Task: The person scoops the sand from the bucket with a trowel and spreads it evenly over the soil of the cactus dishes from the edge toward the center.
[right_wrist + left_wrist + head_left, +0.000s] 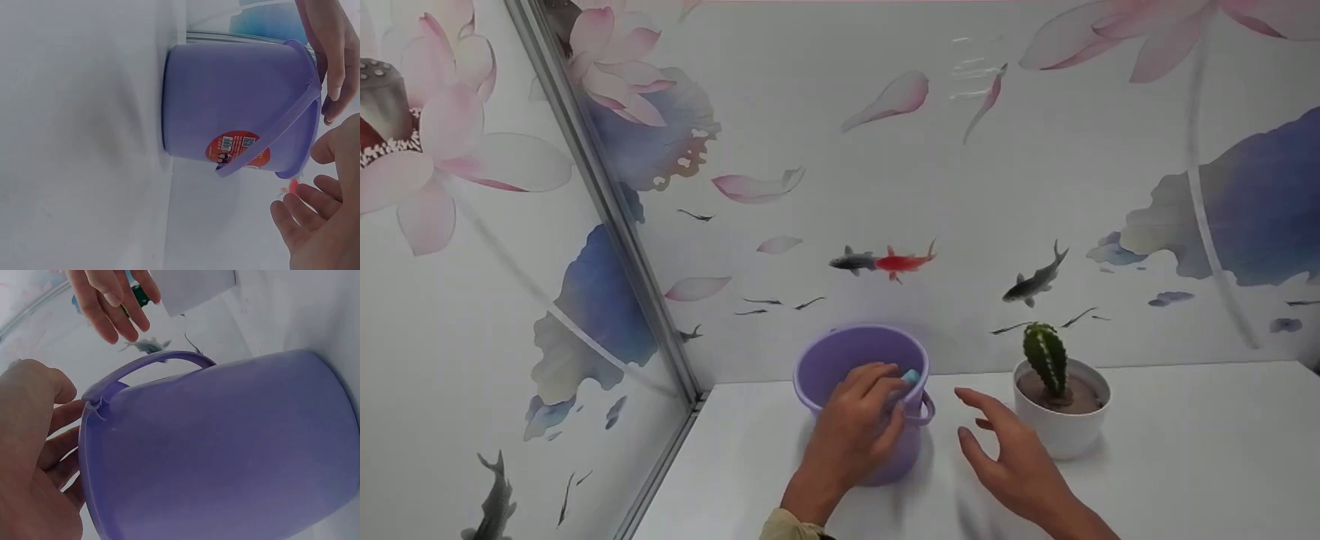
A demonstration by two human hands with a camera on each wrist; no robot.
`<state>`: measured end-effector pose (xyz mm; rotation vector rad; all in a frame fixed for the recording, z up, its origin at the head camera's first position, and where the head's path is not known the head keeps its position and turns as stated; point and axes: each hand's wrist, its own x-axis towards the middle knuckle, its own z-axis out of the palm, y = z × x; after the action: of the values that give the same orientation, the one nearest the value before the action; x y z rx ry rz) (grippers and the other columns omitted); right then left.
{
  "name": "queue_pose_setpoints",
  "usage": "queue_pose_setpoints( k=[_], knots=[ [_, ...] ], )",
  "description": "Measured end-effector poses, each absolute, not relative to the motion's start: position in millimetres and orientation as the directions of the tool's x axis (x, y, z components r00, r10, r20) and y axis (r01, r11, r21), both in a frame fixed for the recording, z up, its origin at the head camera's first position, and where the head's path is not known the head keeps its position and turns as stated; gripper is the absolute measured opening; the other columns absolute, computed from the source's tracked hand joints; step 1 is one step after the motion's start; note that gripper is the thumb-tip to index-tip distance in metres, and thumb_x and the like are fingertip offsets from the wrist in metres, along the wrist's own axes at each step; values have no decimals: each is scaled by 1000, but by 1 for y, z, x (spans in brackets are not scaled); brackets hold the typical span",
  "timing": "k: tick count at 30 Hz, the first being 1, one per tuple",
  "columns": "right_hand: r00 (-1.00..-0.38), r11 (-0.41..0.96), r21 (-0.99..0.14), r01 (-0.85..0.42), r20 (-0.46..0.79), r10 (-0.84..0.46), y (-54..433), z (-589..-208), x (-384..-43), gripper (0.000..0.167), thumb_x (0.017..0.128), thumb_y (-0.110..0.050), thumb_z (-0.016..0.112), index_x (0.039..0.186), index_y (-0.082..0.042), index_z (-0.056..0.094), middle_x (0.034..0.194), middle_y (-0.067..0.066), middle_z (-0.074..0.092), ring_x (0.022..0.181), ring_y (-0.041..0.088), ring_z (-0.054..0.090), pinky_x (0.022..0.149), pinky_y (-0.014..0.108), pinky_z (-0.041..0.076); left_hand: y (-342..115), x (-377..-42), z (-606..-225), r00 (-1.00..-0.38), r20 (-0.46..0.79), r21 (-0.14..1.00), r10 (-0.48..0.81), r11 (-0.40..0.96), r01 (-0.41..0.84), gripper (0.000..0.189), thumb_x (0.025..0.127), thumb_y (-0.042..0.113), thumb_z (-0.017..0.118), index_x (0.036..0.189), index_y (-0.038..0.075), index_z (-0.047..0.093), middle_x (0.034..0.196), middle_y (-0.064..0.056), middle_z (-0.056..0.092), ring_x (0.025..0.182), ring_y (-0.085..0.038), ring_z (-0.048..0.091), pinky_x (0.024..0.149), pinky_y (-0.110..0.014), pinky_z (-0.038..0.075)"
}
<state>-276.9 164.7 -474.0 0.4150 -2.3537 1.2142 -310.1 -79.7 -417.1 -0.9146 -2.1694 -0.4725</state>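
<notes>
A purple bucket (889, 457) stands upright on the white tabletop, its handle (926, 411) hanging down on the right side. Over the bucket's mouth, my left hand (851, 424) has its fingers bent around a small thing with a light blue end (911, 377); most of it is hidden, and its kind cannot be told. In the left wrist view the left hand (34, 455) is at the bucket's rim. My right hand (1016, 457) hovers between the bucket and the potted cactus, fingers spread and relaxed, holding nothing. A red label (219, 147) shows on the bucket's side in the right wrist view.
Close to the right hand stands a white pot (1065, 427) with a green cactus (1045, 360) in it. White panels (810, 45) printed with lotus flowers and fish rise behind and to the left. A grey metal strip (607, 202) joins the panels.
</notes>
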Motion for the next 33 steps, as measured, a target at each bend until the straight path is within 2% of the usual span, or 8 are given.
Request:
queue_pose_setpoints(
  k=[9, 16, 20, 24, 29, 33],
  knots=[
    [-846, 468, -740, -483, 531, -33, 146, -472, -294, 52, 105, -16, 73, 155, -16, 57, 155, 2, 63, 144, 23, 61, 105, 40, 60, -76, -332, -408, -618, 690, 209, 376, 715, 667, 14, 107, 21, 68, 115, 16, 78, 120, 3, 75, 120, -15, 69, 107, -35, 58],
    [-835, 401, -762, -509, 550, -15, 136, -472, -304, 52, 106, -15, 71, 155, -13, 56, 156, 5, 62, 143, 25, 62, 103, 38, 61, -74, -341, -400, -708, 597, 300, 378, 713, 634, 17, 106, 22, 69, 118, 16, 80, 121, 3, 76, 118, -15, 69, 105, -35, 59],
    [-826, 368, -763, -531, 563, -23, 131, -472, -309, 52, 107, -16, 70, 156, -11, 55, 156, 3, 61, 143, 28, 62, 102, 36, 61, -74, -346, -394, -732, 570, 322, 373, 718, 617, 17, 105, 21, 69, 117, 17, 80, 121, 2, 76, 118, -16, 70, 105, -36, 60],
    [-831, 348, -772, -532, 555, -38, 124, -471, -314, 56, 108, -24, 69, 160, -12, 52, 159, 2, 60, 144, 27, 61, 103, 37, 61, -73, -350, -389, -733, 557, 305, 390, 725, 618, 16, 104, 20, 71, 115, 16, 81, 120, 1, 77, 117, -17, 71, 103, -36, 61],
    [-869, 333, -814, -475, 493, -35, 115, -469, -321, 67, 110, -38, 64, 167, -13, 41, 161, 4, 57, 149, 25, 57, 106, 42, 60, -69, -357, -386, -745, 515, 289, 424, 732, 616, 13, 101, 17, 74, 112, 14, 82, 114, 1, 78, 111, -18, 72, 98, -36, 61],
    [-898, 304, -854, -422, 440, -11, 108, -467, -322, 75, 109, -46, 64, 170, -13, 35, 164, 7, 54, 151, 28, 54, 108, 44, 59, -65, -360, -385, -780, 438, 333, 447, 725, 603, 15, 100, 16, 76, 113, 13, 83, 112, 0, 79, 111, -18, 73, 99, -36, 61]
  ],
)
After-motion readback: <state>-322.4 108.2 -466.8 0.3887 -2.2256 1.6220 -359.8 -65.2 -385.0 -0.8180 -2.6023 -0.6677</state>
